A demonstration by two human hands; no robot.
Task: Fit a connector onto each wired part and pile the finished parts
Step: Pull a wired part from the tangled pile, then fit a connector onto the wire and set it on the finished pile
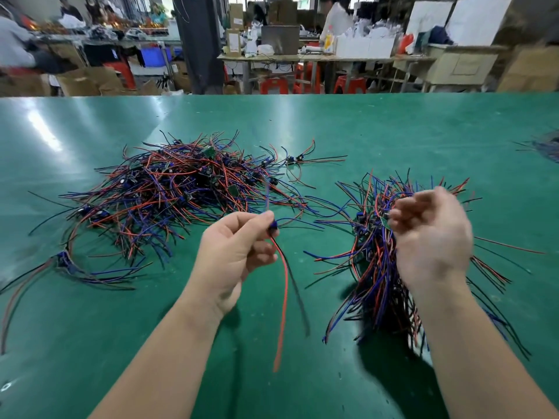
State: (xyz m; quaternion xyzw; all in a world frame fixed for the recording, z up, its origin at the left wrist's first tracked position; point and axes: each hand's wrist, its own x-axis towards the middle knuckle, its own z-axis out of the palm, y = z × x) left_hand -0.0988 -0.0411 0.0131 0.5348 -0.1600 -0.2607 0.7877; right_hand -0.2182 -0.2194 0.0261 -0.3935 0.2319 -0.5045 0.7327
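Nearest you, your left hand (233, 252) pinches one wired part (273, 230) between thumb and fingertips. Its small dark body sits at the fingertips. Its red wire (282, 313) and a black one hang down toward you over the green table (393, 122), and blue leads run off to the right.

To the right of that part, your right hand (432, 237) hovers with fingers curled, smeared by motion. I cannot tell whether it pinches a connector or nothing. Under and around that hand a dense bundle (375, 282) of red, blue and black leads lies on the table.

Well to the left of the held part, a small cluster (65, 261) lies apart. Beyond the held part and to its left sprawls the large heap (181, 182), with little green boards among the wires. A lone part (295, 158) rests just beside the heap's far right fringe. Past the table, the work benches (302, 57) are blurred.

By my reading you are mid-run: one part is in hand with no connector visibly seated on it, and both masses are large. I cannot say which of them is the finished pile, so the share left is unclear.
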